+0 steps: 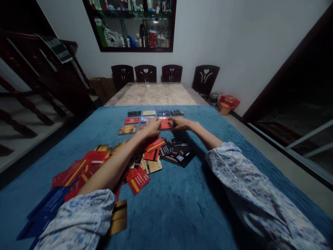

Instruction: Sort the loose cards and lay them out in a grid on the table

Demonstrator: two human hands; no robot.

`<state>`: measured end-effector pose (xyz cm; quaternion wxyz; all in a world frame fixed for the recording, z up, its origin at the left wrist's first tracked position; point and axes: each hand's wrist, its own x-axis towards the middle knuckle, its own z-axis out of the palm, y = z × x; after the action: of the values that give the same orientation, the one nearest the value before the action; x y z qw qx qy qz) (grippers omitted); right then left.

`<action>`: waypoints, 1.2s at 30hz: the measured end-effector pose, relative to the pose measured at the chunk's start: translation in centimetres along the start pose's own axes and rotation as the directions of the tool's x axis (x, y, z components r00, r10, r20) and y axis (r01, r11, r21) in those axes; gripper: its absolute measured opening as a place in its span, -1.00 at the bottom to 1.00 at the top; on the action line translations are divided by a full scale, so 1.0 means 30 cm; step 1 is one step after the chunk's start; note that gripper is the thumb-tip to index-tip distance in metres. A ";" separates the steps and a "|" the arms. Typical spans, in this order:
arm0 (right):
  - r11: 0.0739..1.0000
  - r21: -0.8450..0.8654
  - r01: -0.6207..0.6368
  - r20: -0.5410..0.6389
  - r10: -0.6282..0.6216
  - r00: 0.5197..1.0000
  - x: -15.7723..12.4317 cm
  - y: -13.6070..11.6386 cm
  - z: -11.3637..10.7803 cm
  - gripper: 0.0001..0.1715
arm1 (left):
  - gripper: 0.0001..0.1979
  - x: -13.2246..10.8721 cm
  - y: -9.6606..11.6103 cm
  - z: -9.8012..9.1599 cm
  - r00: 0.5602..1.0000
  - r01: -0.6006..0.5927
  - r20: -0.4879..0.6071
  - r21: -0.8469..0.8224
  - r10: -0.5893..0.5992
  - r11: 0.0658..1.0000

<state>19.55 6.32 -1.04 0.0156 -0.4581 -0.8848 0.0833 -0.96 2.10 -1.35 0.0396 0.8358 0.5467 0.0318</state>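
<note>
A red card (165, 124) lies among the rows of cards on the blue cloth, and my two hands hold it from either side. My left hand (153, 127) has its fingertips at the card's left edge, and it partly hides other cards beneath it. On the opposite edge, the fingers of my right hand (180, 123) are bent in against the card. Left of my hands are a gold card (127, 130), another red card (131, 121) and a pale card (145, 119). Behind them runs a row with a black card (134, 113), a cream card (149, 113) and a blue card (163, 113).
Loose red cards (139, 180), black cards (185, 158) and blue cards (47, 208) overlap in a heap under and around my left forearm. A gold card (119, 217) lies near my left sleeve. Beyond the blue cloth (169, 215) the bare tabletop (158, 93) reaches several dark chairs (172, 73).
</note>
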 end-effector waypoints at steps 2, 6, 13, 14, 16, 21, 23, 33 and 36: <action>1.000 -0.007 -0.001 -0.026 0.001 1.000 -0.019 0.011 0.006 -0.21 | -0.62 -0.015 0.010 -0.004 1.000 -0.005 -0.027 0.003 0.005 1.000; 1.000 -0.026 -0.004 -0.104 0.001 0.995 -0.080 0.020 0.023 -0.35 | -0.58 -0.056 0.043 -0.015 0.997 -0.016 -0.074 -0.006 0.015 1.000; 0.999 -0.028 0.040 -0.216 -0.045 0.975 -0.215 0.035 0.065 -0.62 | -0.62 -0.151 0.109 -0.017 0.993 -0.083 -0.080 -0.011 0.082 0.996; 0.998 -0.021 0.065 -0.246 -0.069 0.967 -0.236 0.038 0.073 -0.65 | -0.63 -0.161 0.118 -0.015 0.994 -0.084 -0.076 -0.014 0.083 0.996; 0.994 0.000 0.113 -0.283 -0.109 0.953 -0.280 0.040 0.092 -0.69 | -0.63 -0.178 0.135 -0.009 0.992 -0.103 -0.073 -0.021 0.101 0.994; 0.980 0.028 0.196 -0.339 -0.176 0.924 -0.385 0.029 0.134 -0.75 | -0.66 -0.208 0.183 0.001 0.984 -0.168 -0.063 -0.025 0.166 0.985; 0.974 0.040 0.223 -0.332 -0.198 0.922 -0.414 0.022 0.140 -0.72 | -0.67 -0.216 0.203 0.003 0.977 -0.208 -0.043 -0.025 0.207 0.978; 0.939 0.132 0.318 -0.250 -0.279 0.927 -0.437 0.022 0.130 -0.52 | -0.71 -0.230 0.243 0.022 0.942 -0.332 0.021 -0.093 0.336 0.939; 0.934 0.151 0.323 -0.243 -0.281 0.928 -0.440 0.029 0.132 -0.46 | -0.75 -0.230 0.240 0.026 0.941 -0.332 0.039 -0.095 0.337 0.939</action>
<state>27.50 -4.43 -4.46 0.1681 -0.3186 -0.9260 0.1125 2.91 -7.13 -1.46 0.0849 0.9145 0.3936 0.0389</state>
